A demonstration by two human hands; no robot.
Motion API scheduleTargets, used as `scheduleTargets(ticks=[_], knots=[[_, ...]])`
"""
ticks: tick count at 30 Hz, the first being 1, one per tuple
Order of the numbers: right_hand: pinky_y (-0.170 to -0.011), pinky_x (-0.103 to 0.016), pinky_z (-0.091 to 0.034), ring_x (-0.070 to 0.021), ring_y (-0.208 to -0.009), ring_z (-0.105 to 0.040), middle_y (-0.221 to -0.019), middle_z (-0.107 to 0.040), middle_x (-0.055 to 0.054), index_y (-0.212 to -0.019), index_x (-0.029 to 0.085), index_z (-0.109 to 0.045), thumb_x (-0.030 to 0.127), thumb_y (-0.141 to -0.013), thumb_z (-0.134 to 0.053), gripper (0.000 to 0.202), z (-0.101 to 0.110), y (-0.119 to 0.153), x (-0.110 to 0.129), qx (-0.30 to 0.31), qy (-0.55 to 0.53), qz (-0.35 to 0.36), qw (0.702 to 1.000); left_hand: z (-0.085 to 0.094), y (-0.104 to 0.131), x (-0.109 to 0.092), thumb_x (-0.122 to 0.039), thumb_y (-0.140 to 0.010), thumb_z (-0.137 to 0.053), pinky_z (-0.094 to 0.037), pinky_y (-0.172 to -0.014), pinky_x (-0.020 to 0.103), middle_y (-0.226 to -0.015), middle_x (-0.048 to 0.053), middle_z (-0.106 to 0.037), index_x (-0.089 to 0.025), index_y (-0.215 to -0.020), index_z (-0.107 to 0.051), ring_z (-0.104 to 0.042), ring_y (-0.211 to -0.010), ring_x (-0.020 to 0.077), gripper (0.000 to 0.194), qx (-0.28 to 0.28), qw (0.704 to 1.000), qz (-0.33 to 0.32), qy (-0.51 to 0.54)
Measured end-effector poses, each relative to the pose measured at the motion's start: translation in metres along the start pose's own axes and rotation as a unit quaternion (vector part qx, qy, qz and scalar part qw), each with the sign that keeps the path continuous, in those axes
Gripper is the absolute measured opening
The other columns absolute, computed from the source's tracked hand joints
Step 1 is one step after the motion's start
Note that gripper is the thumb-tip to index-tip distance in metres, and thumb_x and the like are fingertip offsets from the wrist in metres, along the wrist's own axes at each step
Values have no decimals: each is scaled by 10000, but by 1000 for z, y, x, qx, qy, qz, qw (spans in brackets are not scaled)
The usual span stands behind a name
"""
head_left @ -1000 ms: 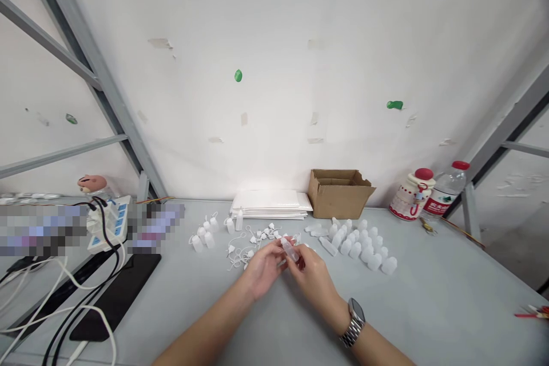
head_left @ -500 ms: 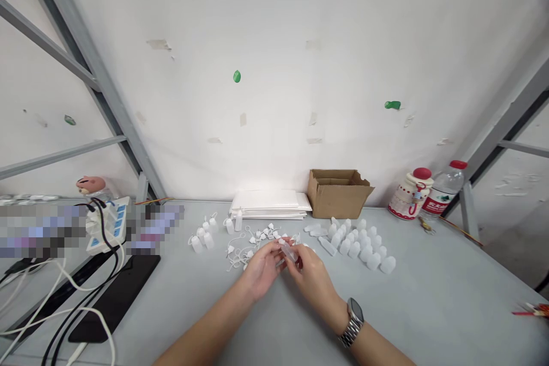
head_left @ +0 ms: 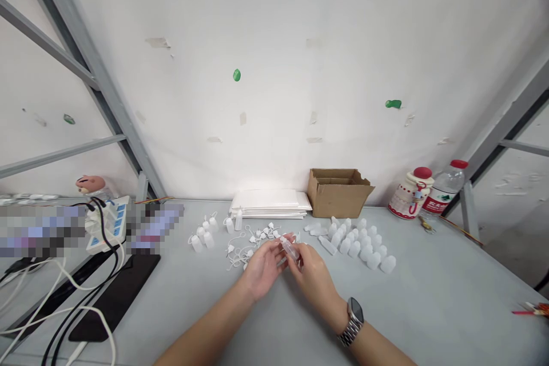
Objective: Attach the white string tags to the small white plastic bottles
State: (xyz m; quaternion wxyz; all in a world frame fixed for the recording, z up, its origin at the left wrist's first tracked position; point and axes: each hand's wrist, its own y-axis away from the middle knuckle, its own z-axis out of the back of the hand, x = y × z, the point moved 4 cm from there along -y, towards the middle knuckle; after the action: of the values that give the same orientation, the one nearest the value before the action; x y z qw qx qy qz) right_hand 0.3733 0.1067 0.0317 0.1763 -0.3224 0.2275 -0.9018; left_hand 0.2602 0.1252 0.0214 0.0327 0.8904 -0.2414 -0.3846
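Observation:
Between both hands, a small translucent plastic bottle (head_left: 290, 249) is held tilted just above the table. My left hand (head_left: 263, 269) closes its thumb and fingertips around the bottle's upper end. My right hand (head_left: 315, 275) pinches the lower end. Just behind the fingers lie loose white caps with looped cords (head_left: 240, 251), partly hidden by my left hand. Right of my right hand, one clear bottle (head_left: 328, 246) lies on its side, and several frosted bottles (head_left: 366, 253) are grouped beyond it. At the left stand several capped bottles with cord loops (head_left: 208, 238).
White padded envelopes (head_left: 266, 200) are stacked against the wall beside an open cardboard box (head_left: 341, 197). A patterned flask (head_left: 407, 200) and a water bottle (head_left: 444, 189) stand at the right. Cables, a power strip (head_left: 120, 226) and a black flat object (head_left: 115, 303) occupy the left.
Both hands stay in nearly the same place. The bottle and the fingertips around it have shifted slightly, and more of the bottle's side shows.

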Motion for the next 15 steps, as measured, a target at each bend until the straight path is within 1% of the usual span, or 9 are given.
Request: scheduleTargets(ticks=[4,9,11,15], knots=[[-548,-280,-440,-175,-626,-536,-694,-544,-40,-802,197,-463,248,-879,-393,116,1,0,1,-28,21,21,999,-2,1,0,-220,-760,-467,-340,-919,316,-1195,78,-569,-155,-1081,-601,-460,-1133,222,354,30,1000,-1,3],[-528,-279,-439,-171,-601,-529,-675,-530,-35,-772,207,-439,268,-889,-377,146,2,0,1,-43,30,28,998,-4,2,1,-228,-764,-460,-333,-923,324,-1181,83,-575,-161,-1097,-583,-470,-1124,223,361,38,999,4,2],[-527,-279,-443,-170,-601,-532,-679,-536,-37,-777,206,-442,260,-891,-367,147,2,1,2,-44,30,31,998,-5,3,0,-223,-756,-463,-344,-905,324,-1143,83,-595,-164,-1057,-596,-490,-1095,223,334,34,999,8,1],[-538,-278,-455,-173,-628,-550,-699,-559,-45,-819,195,-471,239,-885,-374,126,1,2,3,-35,20,40,998,-5,2,1,-199,-737,-472,-365,-860,316,-1035,71,-636,-169,-897,-622,-532,-1012,213,221,27,1000,5,13]])
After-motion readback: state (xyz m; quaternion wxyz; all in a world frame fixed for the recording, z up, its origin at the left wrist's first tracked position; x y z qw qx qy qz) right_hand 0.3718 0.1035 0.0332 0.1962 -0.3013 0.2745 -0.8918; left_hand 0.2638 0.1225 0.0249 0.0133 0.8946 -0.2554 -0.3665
